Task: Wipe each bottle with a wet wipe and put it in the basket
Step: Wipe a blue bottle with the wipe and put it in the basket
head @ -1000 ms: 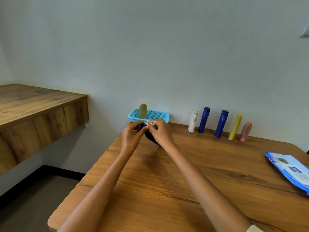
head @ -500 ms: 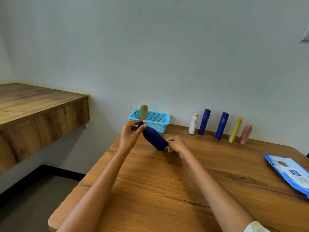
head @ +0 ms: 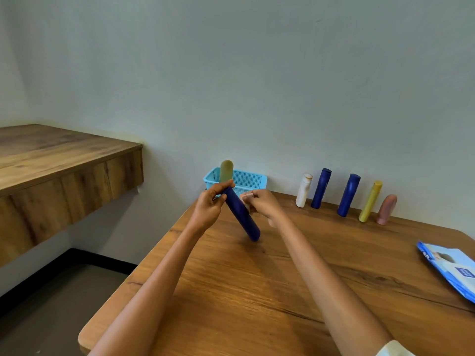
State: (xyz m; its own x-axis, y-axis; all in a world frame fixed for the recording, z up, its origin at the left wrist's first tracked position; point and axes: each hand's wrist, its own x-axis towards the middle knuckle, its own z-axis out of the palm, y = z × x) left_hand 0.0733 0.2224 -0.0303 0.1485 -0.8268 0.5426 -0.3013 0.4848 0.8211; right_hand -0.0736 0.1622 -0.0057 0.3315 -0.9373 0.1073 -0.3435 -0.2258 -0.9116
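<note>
Progress looks early. One olive-green rounded plastic bottle [head: 226, 170] stands in the light blue perforated plastic basket [head: 250, 179] at the wooden desk's [head: 257, 291] far left corner. The left hand [head: 210, 208] pinches the top of a dark blue cylindrical bottle [head: 241, 215], which leans with its base on the desk. The right hand [head: 262, 204] presses a small white wet wipe [head: 246, 199] against its upper side. Five bottles wait along the far edge: white [head: 303, 190], two dark blue [head: 321, 188] [head: 348, 195], yellow [head: 370, 201] and pink [head: 386, 209]. A blue wipes packet [head: 452, 268] lies at the right edge.
</note>
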